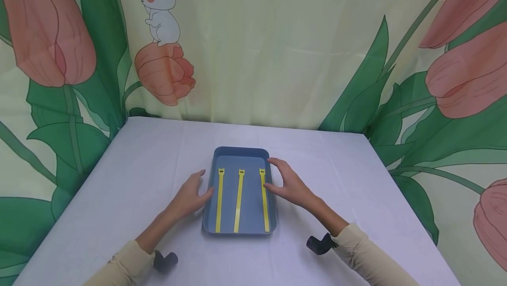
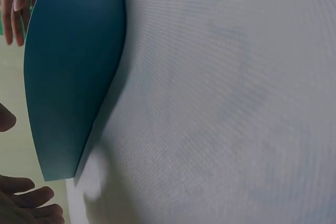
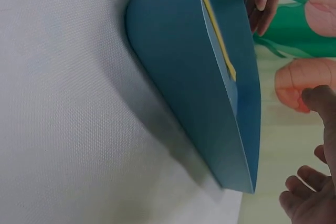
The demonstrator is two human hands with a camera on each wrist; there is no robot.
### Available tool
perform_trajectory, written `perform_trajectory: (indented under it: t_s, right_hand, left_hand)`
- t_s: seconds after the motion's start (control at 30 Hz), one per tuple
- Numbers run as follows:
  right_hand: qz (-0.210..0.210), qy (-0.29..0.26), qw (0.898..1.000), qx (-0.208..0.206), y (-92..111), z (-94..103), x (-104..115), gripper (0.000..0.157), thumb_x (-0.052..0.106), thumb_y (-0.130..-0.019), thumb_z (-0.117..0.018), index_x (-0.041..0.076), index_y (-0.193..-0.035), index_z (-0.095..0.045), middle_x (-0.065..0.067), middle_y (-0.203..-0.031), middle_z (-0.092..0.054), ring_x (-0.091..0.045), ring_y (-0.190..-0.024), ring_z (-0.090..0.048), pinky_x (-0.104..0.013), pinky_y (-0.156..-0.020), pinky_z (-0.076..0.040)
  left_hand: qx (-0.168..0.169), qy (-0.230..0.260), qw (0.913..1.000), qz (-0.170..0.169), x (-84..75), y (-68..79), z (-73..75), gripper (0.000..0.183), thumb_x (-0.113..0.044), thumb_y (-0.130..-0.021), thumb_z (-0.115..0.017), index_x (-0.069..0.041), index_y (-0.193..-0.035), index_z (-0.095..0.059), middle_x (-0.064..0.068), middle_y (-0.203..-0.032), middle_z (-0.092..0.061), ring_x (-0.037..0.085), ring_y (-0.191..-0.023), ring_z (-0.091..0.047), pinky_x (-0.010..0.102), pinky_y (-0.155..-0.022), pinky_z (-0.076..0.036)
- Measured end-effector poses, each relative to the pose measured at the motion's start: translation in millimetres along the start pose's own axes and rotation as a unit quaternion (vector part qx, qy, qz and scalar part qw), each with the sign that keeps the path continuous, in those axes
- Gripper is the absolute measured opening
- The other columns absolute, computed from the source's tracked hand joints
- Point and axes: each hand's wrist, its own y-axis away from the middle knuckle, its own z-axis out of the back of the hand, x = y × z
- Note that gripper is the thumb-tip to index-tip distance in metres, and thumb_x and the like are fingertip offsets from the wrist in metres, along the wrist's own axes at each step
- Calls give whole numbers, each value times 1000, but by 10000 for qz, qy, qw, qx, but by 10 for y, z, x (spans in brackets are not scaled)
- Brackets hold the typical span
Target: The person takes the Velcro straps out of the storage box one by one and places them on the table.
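A blue rectangular tray [image 1: 249, 198] lies on the table, holding three yellow strap-like ties, each with a slotted head at the far end: a left tie [image 1: 219, 200], a middle tie [image 1: 239, 200] and a right tie [image 1: 265, 200]. My left hand [image 1: 190, 196] is beside the tray's left side, thumb near the rim, fingers spread and holding nothing. Over the right rim is my right hand [image 1: 291, 185], fingers apart, its thumb overlapping the right tie in the head view. In the right wrist view, the fingers [image 3: 302, 192] stand off the tray's outer wall [image 3: 178, 77].
A white cloth [image 1: 317, 158] covers the table. Behind it hangs a curtain [image 1: 257, 48] printed with tulips and a rabbit. Dark wrist-camera mounts show by both cuffs, the left mount [image 1: 165, 261] and the right mount [image 1: 320, 244].
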Motion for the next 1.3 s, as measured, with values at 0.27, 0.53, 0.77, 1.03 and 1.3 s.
perform_trajectory:
  t_s: [0.27, 0.53, 0.77, 1.03, 1.3]
  right_hand:
    - [69, -64, 10000, -18, -19, -30, 8, 73, 25, -80, -75, 8, -141, -38, -13, -143, -38, -27, -132, -35, -47, -102, -39]
    - [-42, -98, 9998, 153, -56, -54, 22, 75, 25, -80, -75, 10, -143, -36, -12, -144, -38, -25, -132, -36, -45, -102, -39]
    - [-157, -218, 9991, 331, -71, -87, 43, 78, 26, -81, -74, 9, -145, -33, -12, -144, -38, -27, -129, -39, -46, -100, -42]
    - [-43, -236, 9988, 419, -140, -87, 79, 79, 26, -80, -74, 8, -145, -33, -12, -143, -40, -26, -131, -38, -46, -103, -39]
    - [208, -262, 9978, 580, -224, -86, 101, 79, 29, -81, -73, 6, -145, -33, -10, -138, -46, -26, -125, -44, -45, -101, -42]
  left_hand:
    - [1, -37, 9999, 100, -6, 2, 22, 66, -28, -89, -59, 8, -139, -34, 27, -139, -40, 40, -128, -38, 51, -104, -36]
    - [17, -13, 9999, 103, 1, 1, 20, 65, -27, -90, -59, 8, -138, -36, 27, -138, -41, 39, -128, -38, 51, -104, -35]
    - [27, -66, 9999, 83, 9, 27, -14, 64, -26, -89, -59, 9, -138, -36, 28, -137, -41, 39, -128, -38, 51, -104, -35]
    - [-50, -59, 10000, -19, -3, 19, -14, 63, -25, -89, -59, 9, -137, -37, 28, -136, -42, 39, -127, -39, 51, -104, -36]
    - [-81, 24, 10000, 40, -2, 23, -55, 62, -25, -90, -58, 9, -137, -37, 28, -137, -42, 39, -128, -38, 50, -105, -34]
